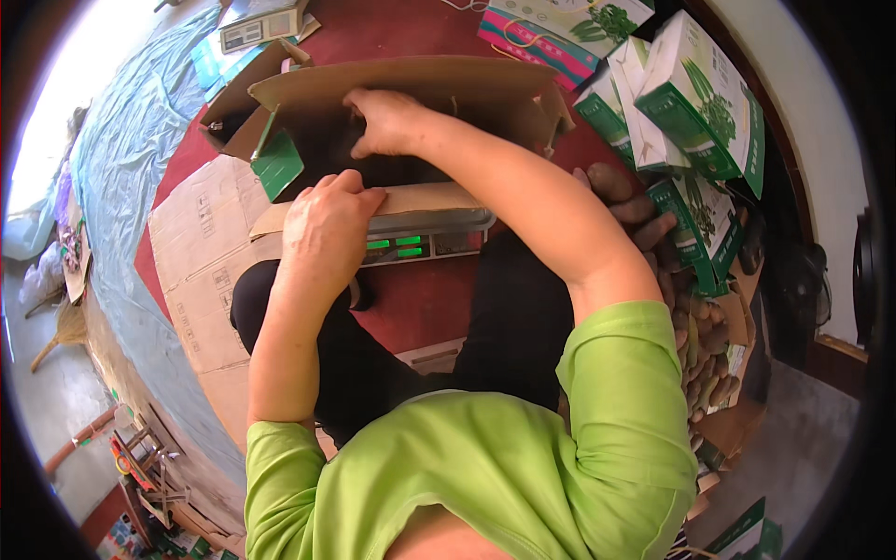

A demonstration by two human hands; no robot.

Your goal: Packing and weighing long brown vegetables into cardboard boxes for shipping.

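Currently, left hand (327,229): flat, fingers together, pressing the near flap (411,199) of the open cardboard box (411,84).
Right hand (385,123): curled narrow inside the box; contents hidden.
Box: on the digital scale (420,238), centre.
Room: green-white cartons (695,103) crowd right; flattened cardboard (201,252) left.

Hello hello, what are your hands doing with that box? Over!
Left hand flat on the near flap of the cardboard box. Right hand reaching inside. Box sits on a scale. Nothing blocking.
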